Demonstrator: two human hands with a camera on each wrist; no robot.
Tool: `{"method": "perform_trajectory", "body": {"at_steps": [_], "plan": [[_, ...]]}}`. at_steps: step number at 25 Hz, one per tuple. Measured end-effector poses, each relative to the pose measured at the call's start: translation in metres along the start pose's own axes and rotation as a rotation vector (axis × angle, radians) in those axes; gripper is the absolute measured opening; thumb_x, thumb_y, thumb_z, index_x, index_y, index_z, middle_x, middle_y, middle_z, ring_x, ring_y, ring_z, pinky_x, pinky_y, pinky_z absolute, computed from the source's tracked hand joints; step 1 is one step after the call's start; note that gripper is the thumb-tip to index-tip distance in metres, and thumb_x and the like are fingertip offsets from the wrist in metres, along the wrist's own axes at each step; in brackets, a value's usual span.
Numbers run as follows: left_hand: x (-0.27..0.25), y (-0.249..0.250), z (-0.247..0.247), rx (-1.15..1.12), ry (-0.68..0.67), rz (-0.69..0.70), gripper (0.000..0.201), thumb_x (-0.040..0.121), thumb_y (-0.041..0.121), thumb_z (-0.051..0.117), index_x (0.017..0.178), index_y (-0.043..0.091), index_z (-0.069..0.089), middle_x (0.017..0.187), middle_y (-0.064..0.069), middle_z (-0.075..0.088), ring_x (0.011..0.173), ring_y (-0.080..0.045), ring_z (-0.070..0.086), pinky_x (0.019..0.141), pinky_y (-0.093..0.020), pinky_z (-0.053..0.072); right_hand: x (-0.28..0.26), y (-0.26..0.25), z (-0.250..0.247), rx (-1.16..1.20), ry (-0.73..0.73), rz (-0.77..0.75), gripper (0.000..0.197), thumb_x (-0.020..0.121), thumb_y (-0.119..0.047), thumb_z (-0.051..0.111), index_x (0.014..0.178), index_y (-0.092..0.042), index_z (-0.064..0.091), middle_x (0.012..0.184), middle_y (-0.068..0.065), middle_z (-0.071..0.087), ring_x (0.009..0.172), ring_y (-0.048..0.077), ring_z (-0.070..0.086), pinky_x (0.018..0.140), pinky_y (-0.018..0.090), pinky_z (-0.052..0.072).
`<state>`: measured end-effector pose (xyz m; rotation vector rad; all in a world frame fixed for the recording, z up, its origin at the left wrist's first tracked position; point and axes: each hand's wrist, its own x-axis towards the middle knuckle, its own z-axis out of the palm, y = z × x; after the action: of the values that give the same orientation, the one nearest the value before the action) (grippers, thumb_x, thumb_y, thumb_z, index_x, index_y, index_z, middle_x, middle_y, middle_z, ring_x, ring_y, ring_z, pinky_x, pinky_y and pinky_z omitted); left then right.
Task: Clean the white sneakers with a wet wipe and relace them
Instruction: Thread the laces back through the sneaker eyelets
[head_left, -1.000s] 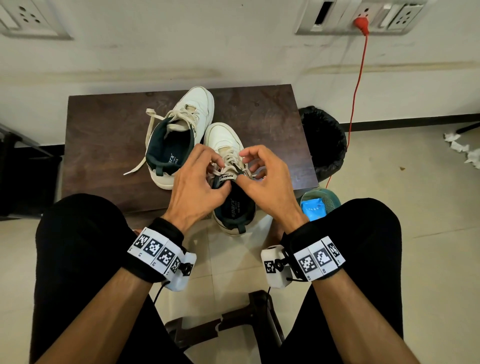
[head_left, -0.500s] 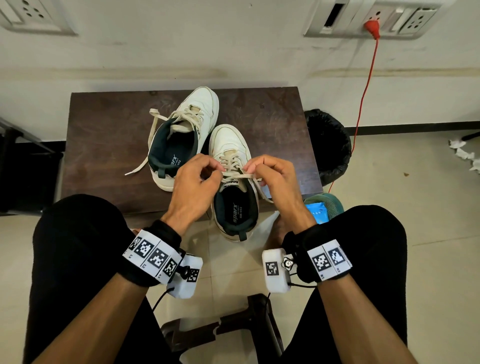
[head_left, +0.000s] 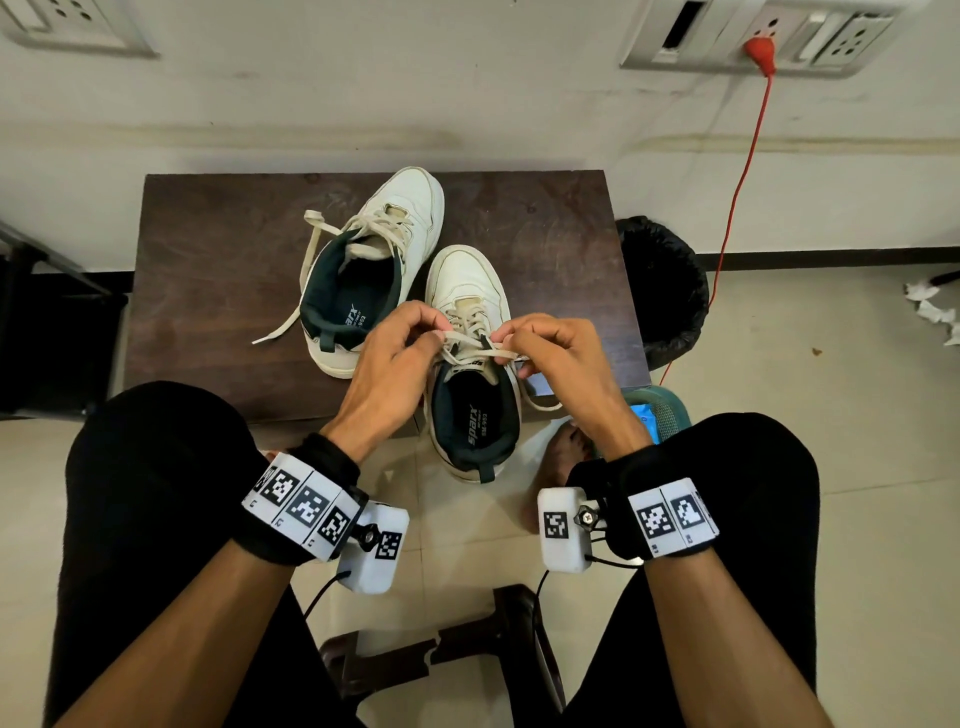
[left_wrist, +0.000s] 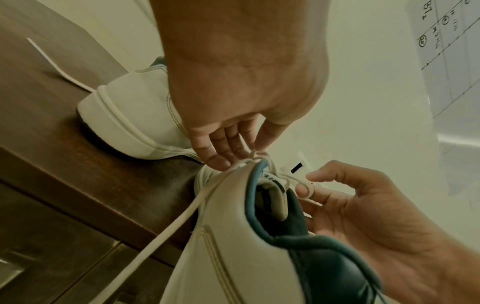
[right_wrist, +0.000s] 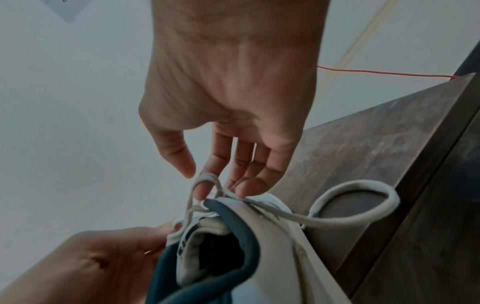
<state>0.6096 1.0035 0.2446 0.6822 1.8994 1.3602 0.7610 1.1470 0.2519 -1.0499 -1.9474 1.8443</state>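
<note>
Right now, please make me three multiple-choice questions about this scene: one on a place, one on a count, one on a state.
1. Where does the nearer sneaker sit?
A. wholly on the floor
B. on the table, heel past its front edge
C. inside the black bin

2. How many sneakers are in view?
A. one
B. two
C. three

3. What are the hands doing?
A. both pinch the lace
B. both lie flat on the table
C. both hang idle

Answers: 1 B, the heel overhangs the floor; 2 B, the other sneaker lies behind; 3 A, the left hand and right hand pinch it.
</note>
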Motion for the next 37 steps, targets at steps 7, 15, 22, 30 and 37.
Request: {"method": "perform_trajectory", "body": {"at_steps": [7, 15, 22, 30, 37], "plan": [[-0.001, -0.002, 0.007, -0.034, 0.07, 0.05, 0.016, 0.107, 0.009, 0.051, 0.108, 0.017, 0.066, 0.09, 0.005, 0.066, 0.081, -0.008, 0.058, 0.077, -0.028, 0.05, -0.001, 0.001, -0.004, 0.0, 0.021, 0.006, 0.006, 0.088, -0.003, 0.079, 0.084, 0.0, 0.078, 0.094, 0.008, 0.08, 0.083, 0.019, 0.075, 0.081, 0.036, 0.063], [0.002, 0.004, 0.004, -0.121, 0.074, -0.025, 0.031, 0.096, -0.008, 0.053, 0.109, 0.014, 0.07, 0.097, -0.002, 0.07, 0.084, -0.01, 0.063, 0.073, -0.019, 0.052, 0.001, 0.002, -0.008, 0.024, -0.037, 0.068, 0.028, 0.093, 0.007, 0.064, 0.103, -0.011, 0.083, 0.104, 0.007, 0.081, 0.095, 0.018, 0.074, 0.086, 0.026, 0.059], [0.001, -0.002, -0.001, 0.022, 0.097, -0.031, 0.01, 0.094, 0.016, 0.075, 0.103, 0.015, 0.079, 0.087, 0.004, 0.073, 0.08, -0.008, 0.065, 0.077, -0.024, 0.052, -0.003, 0.001, -0.005, 0.11, 0.031, 0.104, 0.014, 0.094, -0.008, 0.077, 0.106, -0.008, 0.082, 0.102, 0.0, 0.082, 0.09, 0.003, 0.074, 0.078, 0.016, 0.055], [0.0, -0.009, 0.002, 0.199, 0.048, 0.099, 0.009, 0.105, 0.02, 0.059, 0.104, 0.014, 0.065, 0.092, 0.0, 0.066, 0.081, -0.008, 0.057, 0.077, -0.027, 0.046, -0.002, 0.001, -0.004, 0.002, 0.036, 0.001, 0.008, 0.101, -0.01, 0.069, 0.1, -0.012, 0.077, 0.098, 0.0, 0.082, 0.095, 0.013, 0.077, 0.092, 0.031, 0.062], [-0.003, -0.005, 0.0, 0.357, 0.021, 0.205, 0.009, 0.107, 0.017, 0.052, 0.102, 0.012, 0.058, 0.1, -0.003, 0.061, 0.09, -0.015, 0.055, 0.08, -0.031, 0.043, -0.001, 0.003, -0.005, -0.045, -0.012, -0.032, 0.016, 0.105, -0.012, 0.063, 0.096, -0.022, 0.072, 0.1, 0.001, 0.081, 0.101, 0.023, 0.077, 0.1, 0.05, 0.059]]}}
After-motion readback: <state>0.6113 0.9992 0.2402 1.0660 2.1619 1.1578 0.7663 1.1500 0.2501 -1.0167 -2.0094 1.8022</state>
